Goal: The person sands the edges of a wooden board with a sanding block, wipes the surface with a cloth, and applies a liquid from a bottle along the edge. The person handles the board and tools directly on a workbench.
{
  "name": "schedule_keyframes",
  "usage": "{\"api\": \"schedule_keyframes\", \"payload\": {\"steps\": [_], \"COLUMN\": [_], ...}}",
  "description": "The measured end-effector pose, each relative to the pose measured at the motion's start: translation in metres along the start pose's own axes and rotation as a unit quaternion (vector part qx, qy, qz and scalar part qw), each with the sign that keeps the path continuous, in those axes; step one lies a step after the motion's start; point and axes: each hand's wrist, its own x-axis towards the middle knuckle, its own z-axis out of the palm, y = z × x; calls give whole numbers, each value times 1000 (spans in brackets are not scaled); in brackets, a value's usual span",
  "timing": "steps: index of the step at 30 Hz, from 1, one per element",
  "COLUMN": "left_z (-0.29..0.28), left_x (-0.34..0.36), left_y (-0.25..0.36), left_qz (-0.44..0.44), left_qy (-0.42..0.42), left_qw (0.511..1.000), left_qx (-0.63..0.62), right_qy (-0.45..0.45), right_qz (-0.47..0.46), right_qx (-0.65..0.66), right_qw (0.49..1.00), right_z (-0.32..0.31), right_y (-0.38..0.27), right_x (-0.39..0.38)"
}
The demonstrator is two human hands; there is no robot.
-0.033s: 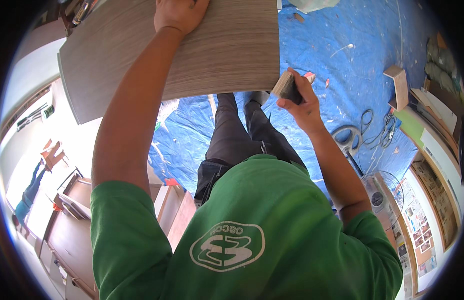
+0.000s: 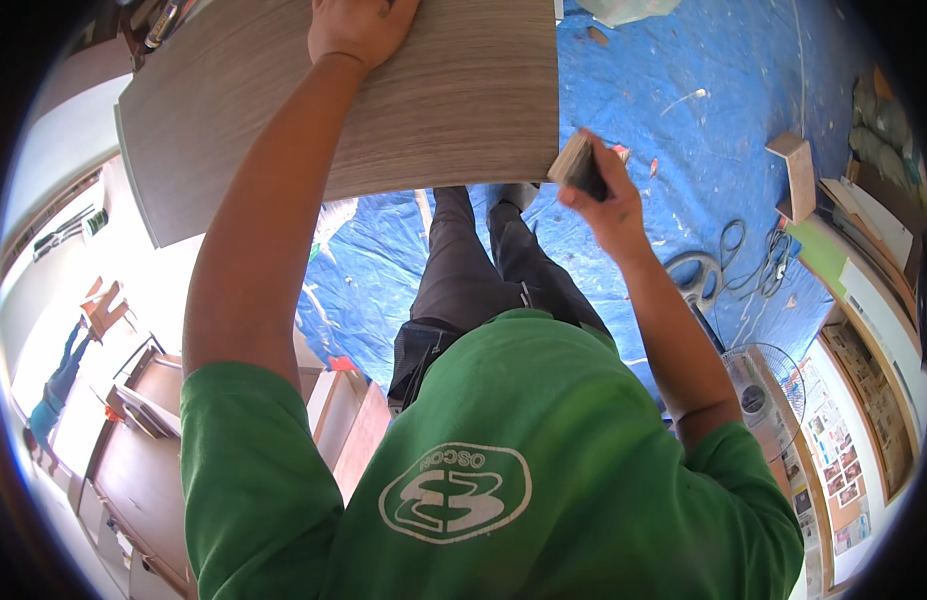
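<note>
1. Currently, head view: right grip (image 2: pixel 620 208) pinches a block (image 2: pixel 572 158) beside the near right corner of the wood-grain panel (image 2: pixel 454 110); contact unclear
2. Left grip (image 2: pixel 362 32) rests on the panel; finger spread cannot be told
3. Blue tarp (image 2: pixel 704 150) lies below

A white emblem (image 2: pixel 464 500) is printed on the near side, across the green shirt (image 2: pixel 584 430); a short row of capital letters is set with it inside a rounded white outline, and the lettering is seen upside down. At the far left, a pale label is carried by a dark tube (image 2: pixel 162 25), its print too small to be read. At the right, sheets (image 2: pixel 846 480) are fixed to a wall, their small print illegible.
</note>
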Motion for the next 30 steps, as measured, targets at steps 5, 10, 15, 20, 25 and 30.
{"api": "schedule_keyframes", "payload": {"steps": [5, 10, 15, 20, 25, 30], "left_z": [-5, 0, -1, 0, -2, -3], "left_x": [5, 10, 12, 11, 11, 13], "left_y": [8, 3, 7, 3, 6, 6], "left_qz": [-2, -18, -8, -2, -14, -9], "left_qy": [-8, -21, -19, -19, -34, -31], "left_qw": [1000, 1000, 1000, 1000, 999, 999], "left_qx": [-4, 3, 4, 15, 23, 21], "right_qy": [29, -21, -31, 14, 48, 52], "right_qz": [8, 70, 144, 178, 111, 185], "right_qx": [84, 92, 191, 245, 131, 214], "right_qw": [996, 993, 971, 953, 984, 958], "right_z": [-9, -9, -6, 22, 37, 32], "right_y": [-3, -22, -1, -25, -18, -11], "right_x": [36, 2, -24, -39, -26, 13]}}
